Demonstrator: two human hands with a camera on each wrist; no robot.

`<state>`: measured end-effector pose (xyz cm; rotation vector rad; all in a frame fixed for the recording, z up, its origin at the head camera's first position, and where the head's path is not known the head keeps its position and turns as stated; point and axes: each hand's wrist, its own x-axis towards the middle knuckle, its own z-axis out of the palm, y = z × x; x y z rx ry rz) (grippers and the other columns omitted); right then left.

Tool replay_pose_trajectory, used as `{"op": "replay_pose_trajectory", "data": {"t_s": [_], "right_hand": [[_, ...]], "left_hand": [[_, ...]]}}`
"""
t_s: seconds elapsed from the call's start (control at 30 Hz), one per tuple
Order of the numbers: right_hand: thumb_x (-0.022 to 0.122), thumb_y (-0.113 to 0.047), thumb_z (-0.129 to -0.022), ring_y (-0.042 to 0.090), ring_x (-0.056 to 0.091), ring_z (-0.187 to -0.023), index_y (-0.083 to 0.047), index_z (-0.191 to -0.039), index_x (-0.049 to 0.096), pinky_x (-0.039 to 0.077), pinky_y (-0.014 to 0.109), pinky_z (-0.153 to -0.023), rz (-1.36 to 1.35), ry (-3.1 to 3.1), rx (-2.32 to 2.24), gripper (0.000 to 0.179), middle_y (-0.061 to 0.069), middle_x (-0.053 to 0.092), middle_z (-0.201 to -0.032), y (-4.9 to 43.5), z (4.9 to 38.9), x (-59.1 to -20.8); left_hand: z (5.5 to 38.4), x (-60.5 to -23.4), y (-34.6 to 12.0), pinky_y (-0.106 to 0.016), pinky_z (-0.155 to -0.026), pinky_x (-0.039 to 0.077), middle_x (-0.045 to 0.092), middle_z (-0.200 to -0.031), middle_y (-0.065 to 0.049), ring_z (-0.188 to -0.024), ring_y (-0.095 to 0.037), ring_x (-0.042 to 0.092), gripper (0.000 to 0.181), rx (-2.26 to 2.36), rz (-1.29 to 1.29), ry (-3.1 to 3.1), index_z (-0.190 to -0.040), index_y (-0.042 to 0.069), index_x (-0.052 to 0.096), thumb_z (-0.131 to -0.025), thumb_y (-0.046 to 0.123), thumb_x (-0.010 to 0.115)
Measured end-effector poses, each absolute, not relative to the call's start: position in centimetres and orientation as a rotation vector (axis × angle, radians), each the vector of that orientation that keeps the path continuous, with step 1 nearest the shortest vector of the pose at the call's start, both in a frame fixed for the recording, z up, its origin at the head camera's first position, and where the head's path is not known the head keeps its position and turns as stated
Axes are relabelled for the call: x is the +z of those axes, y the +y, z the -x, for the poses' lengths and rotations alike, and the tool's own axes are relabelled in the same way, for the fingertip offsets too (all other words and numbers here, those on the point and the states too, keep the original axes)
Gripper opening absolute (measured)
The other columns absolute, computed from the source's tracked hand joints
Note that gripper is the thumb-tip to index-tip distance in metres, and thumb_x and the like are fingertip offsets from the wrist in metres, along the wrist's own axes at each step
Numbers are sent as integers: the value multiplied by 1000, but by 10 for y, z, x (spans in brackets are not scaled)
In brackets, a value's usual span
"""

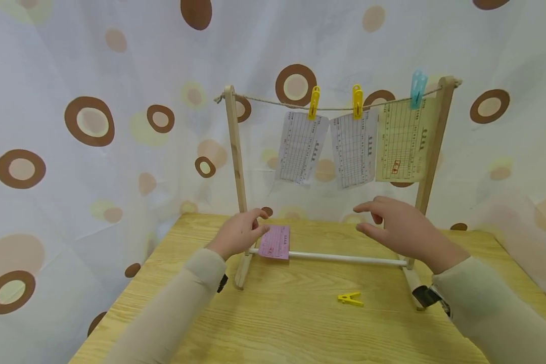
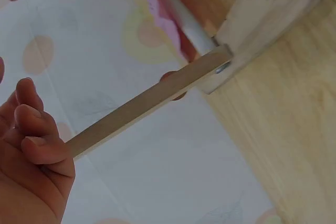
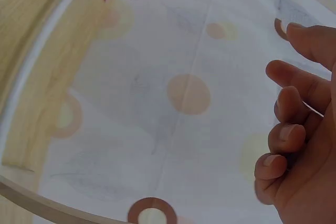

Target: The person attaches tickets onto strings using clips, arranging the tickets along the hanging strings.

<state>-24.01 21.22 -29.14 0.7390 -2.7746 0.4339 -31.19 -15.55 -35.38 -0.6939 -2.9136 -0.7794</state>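
My left hand (image 1: pixel 238 233) hovers by the rack's left post with loosely curled fingers, and nothing shows in its grasp in the left wrist view. Close to its thumb in the head view, a pink printed slip (image 1: pixel 275 241) lies across the white rod (image 1: pixel 341 258). My right hand (image 1: pixel 398 227) is raised near the right post, fingers loosely bent and thumb apart, holding nothing. Above, two white slips (image 1: pixel 302 146) hang from the string (image 1: pixel 277 102) by yellow clothespins (image 1: pixel 357 102). A pale yellow slip (image 1: pixel 400 141) hangs at the right from a blue clothespin (image 1: pixel 418 91).
A loose yellow clothespin (image 1: pixel 350 299) lies on the wooden table (image 1: pixel 273 323) in front of the rod. The wooden left post (image 1: pixel 236 151) and right post (image 1: pixel 432 146) hold the string. Behind the rack hangs a circle-patterned curtain (image 1: pixel 118 76).
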Motion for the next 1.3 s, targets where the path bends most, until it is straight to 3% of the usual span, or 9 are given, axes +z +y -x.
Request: {"op": "replay_pose_trajectory", "data": {"t_s": [0.27,0.67,1.0,1.17,1.3], "right_hand": [[71,-37,-96,10,35,-61,-13,-128,68,33,30,-57,-759,-2884,589,40,-5,43,-75,227,238,-351],[75,-43,-91,8,38,-58,-11,-132,64,32,28,-54,-795,-3123,870,54,-4,48,-69,235,234,-426],[81,-40,-85,12,43,-67,-12,-132,63,35,31,-61,-751,-3187,885,57,-2,50,-78,234,229,-442],[80,-39,-87,13,45,-74,-15,-126,65,37,34,-66,-796,-3157,826,48,-4,51,-84,234,228,-446],[79,-35,-88,10,45,-73,-18,-115,66,37,33,-66,-841,-3108,790,35,-7,50,-83,235,229,-448]], "left_hand": [[314,-394,-164,-31,-57,44,56,-76,2,-62,-13,49,34,-716,707,-2985,-131,15,64,-101,32,64],[317,-428,-166,-37,-75,52,65,-95,2,-82,-15,60,33,-740,671,-3120,-129,18,65,-96,12,66],[321,-434,-158,-39,-78,52,66,-93,3,-81,-15,59,37,-597,673,-3142,-130,20,64,-94,13,69],[321,-436,-154,-40,-80,52,68,-94,1,-81,-15,59,37,-511,642,-3127,-132,18,63,-96,17,69],[321,-436,-150,-41,-82,52,72,-104,-3,-84,-17,61,27,-467,633,-3079,-125,18,68,-99,16,64]]}}
